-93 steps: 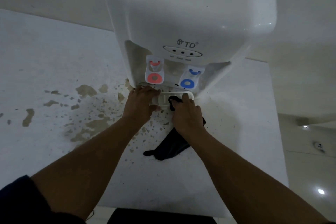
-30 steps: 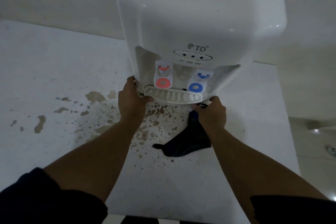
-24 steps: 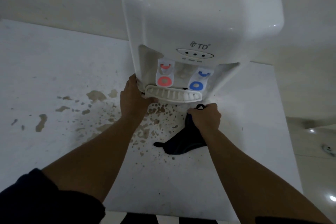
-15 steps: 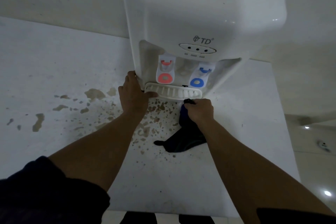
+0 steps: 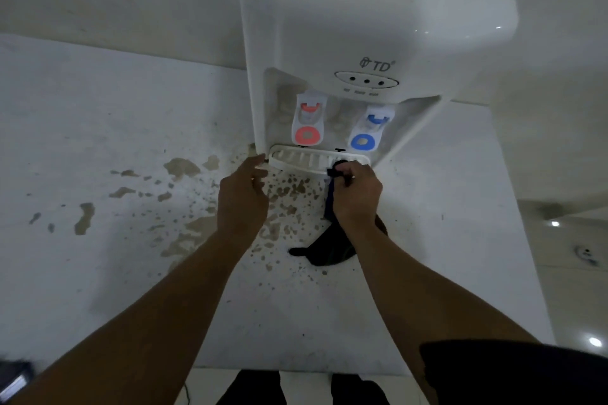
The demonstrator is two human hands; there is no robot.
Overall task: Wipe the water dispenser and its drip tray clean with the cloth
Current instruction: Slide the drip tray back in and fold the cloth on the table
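Head view: my right hand (image 5: 357,194) is clenched on the dark cloth (image 5: 332,246), pressing a bunched end onto the right end of the slotted drip tray (image 5: 296,159). The rest of the cloth trails down from my fist onto the tabletop (image 5: 131,108) near its right edge. My left hand (image 5: 241,197) is released, fingers loosely curled and grasping nothing, just beside the tray's left end; contact with the tray cannot be confirmed.

Step in hand, by my judgement: wiping the drip tray, which sits in its seat at the base of the white water dispenser (image 5: 362,16), below the red tap (image 5: 307,120) and blue tap (image 5: 367,131). The next move calls for steadying the tray with my left hand and drawing the cloth leftward along the slots.

The tabletop is white, its coating flaked in brown patches (image 5: 184,168) from the dispenser's base out toward the left edge. The dispenser stands at the rear edge against a pale wall. A glossy tiled floor (image 5: 575,273) reflecting lights lies beyond the right edge
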